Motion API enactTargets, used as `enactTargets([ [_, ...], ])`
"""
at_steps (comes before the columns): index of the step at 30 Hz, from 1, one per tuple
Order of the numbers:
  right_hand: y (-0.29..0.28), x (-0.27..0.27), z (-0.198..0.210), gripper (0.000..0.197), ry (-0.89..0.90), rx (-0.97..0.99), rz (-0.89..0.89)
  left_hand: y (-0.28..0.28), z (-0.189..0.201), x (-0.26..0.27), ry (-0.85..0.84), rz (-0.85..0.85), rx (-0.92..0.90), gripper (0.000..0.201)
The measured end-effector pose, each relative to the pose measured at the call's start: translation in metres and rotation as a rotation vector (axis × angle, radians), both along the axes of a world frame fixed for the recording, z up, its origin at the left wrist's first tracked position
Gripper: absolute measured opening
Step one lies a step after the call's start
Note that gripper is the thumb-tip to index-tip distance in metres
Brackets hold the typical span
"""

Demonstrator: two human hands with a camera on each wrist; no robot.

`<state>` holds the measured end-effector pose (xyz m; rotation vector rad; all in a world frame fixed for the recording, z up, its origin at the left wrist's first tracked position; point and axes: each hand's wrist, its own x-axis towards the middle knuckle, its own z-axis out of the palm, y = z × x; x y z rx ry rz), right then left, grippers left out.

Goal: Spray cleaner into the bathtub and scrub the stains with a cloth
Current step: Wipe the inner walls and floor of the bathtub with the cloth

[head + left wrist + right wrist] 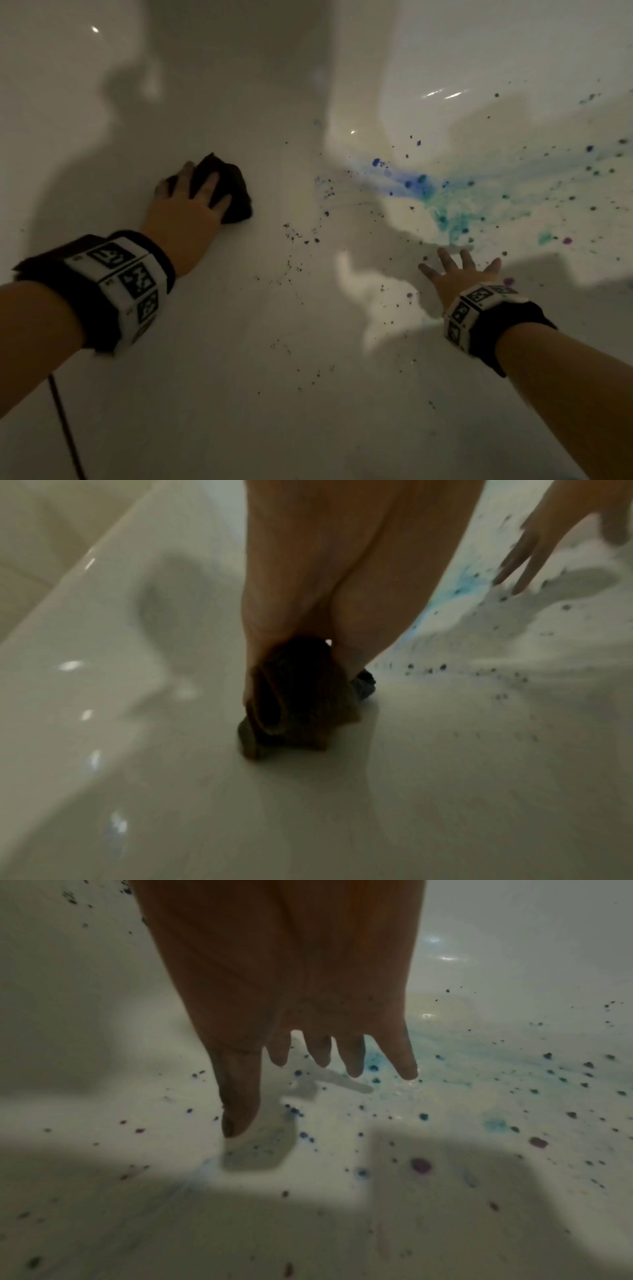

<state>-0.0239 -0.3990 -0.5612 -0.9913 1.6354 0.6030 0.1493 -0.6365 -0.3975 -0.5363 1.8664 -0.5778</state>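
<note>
White bathtub (239, 377), glossy and dim, shadows falling across its floor and curved walls. Over on the right slope there's the mess: a blue-green smear (435, 202) running across the wall, with dark, blue and purple specks scattered around it and trailing down onto the tub floor (421, 1167).

Left hand (185, 219) is down on the tub floor, on the clean side, well apart from the smear. Its grip is clamped on a dark cloth (229, 192), fingers curled over the top of the bunched fabric. From the left wrist view the cloth (291, 696) sits wadded under the palm and touches the tub floor, with a fold poking out toward the specks.

Right hand (459, 274) is out by the stains, just below the blue-green smear. Grip apart here: fingers (352, 1056) spread and straight, holding nothing. The right wrist view shows the thumb reaching lowest, its tip at the speckled surface with its shadow right beneath; whether it actually touches, I cannot tell.

Both wrists wear black bands with white coded marker blocks (120, 284), and a dark cable (65, 428) hangs below the left forearm.
</note>
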Motion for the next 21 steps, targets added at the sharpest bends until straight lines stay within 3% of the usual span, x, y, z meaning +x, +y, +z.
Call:
enactTargets([
  [3,-0.008,0.014,0.0,0.075,-0.058,-0.005,-0.045,0.007,-0.007,0.028,0.033,0.106,0.035,0.062],
  [7,-0.012,0.032,0.006,0.077,-0.118,0.017,-0.042,0.056,-0.008,0.043,0.08,0.066,0.151,0.082],
  [9,-0.01,0.04,0.011,0.078,-0.136,-0.001,-0.029,0.089,-0.018,0.062,0.083,0.186,0.154,0.075],
  [11,-0.01,0.042,0.019,0.078,-0.141,-0.013,-0.014,0.13,-0.023,0.069,-0.03,0.354,0.168,0.069],
  [14,-0.007,0.038,0.031,0.083,-0.141,-0.007,0.0,0.172,-0.026,0.078,-0.117,0.399,0.331,0.071],
  [17,0.001,0.029,0.039,0.086,-0.104,-0.002,0.026,0.167,-0.009,0.065,-0.124,0.343,0.384,0.07],
  [21,0.008,0.021,0.039,0.086,-0.05,-0.017,0.062,0.122,0.012,0.055,-0.03,0.22,0.168,0.065],
])
